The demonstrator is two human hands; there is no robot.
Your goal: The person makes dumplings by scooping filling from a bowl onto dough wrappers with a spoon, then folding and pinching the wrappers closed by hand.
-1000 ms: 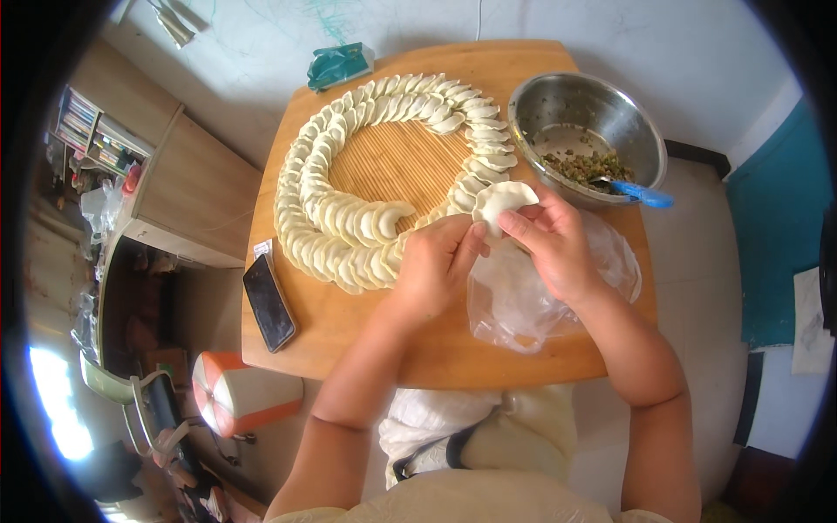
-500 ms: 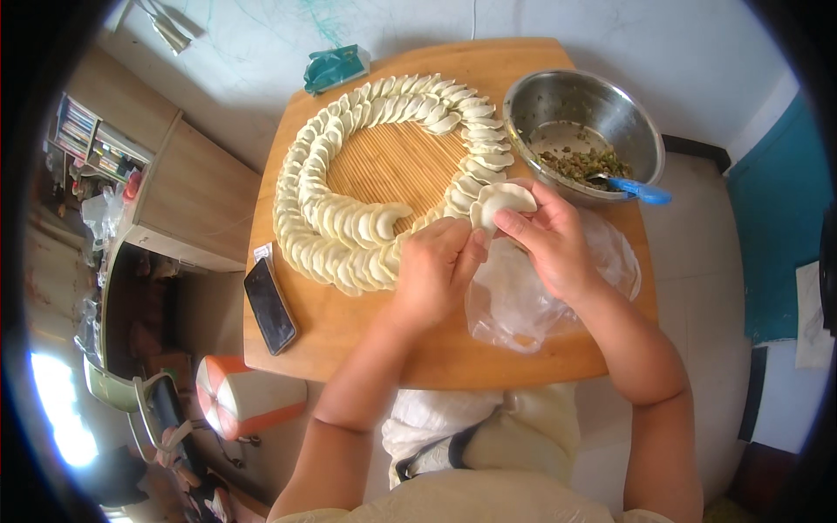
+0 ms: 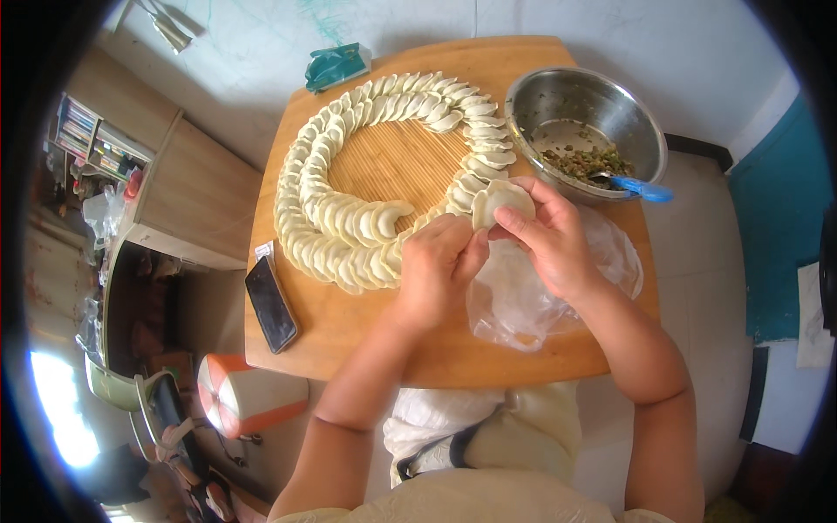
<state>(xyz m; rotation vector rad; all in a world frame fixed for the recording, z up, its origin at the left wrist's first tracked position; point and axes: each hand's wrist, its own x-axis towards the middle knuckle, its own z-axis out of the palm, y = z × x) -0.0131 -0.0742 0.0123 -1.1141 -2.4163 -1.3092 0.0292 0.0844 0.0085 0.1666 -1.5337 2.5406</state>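
Black in finish, a phone [image 3: 271, 303] lies near the left edge of the wooden desk [image 3: 375, 353]. To its right we find a slatted mat [image 3: 392, 166], with overlapping dumplings [image 3: 353, 220] ringed around it. At the mat's lower right, our left hand [image 3: 438, 261] is closed, thumb and bent forefinger pinching the left edge of a single pale dumpling [image 3: 512, 197]. We hold this piece above the desk, between both hands. Our right hand [image 3: 551, 244] grips its right side, thumb on the face, fingers behind. We judge the dough light, soft and easily torn; we take hold at the rim and press the rounded middle only lightly. Below the right hand lies a crumpled clear plastic bag [image 3: 506, 314]. Farther right, a steel bowl [image 3: 558, 100] contains chopped filling [image 3: 582, 162] and a blue-handled spoon [image 3: 643, 188].
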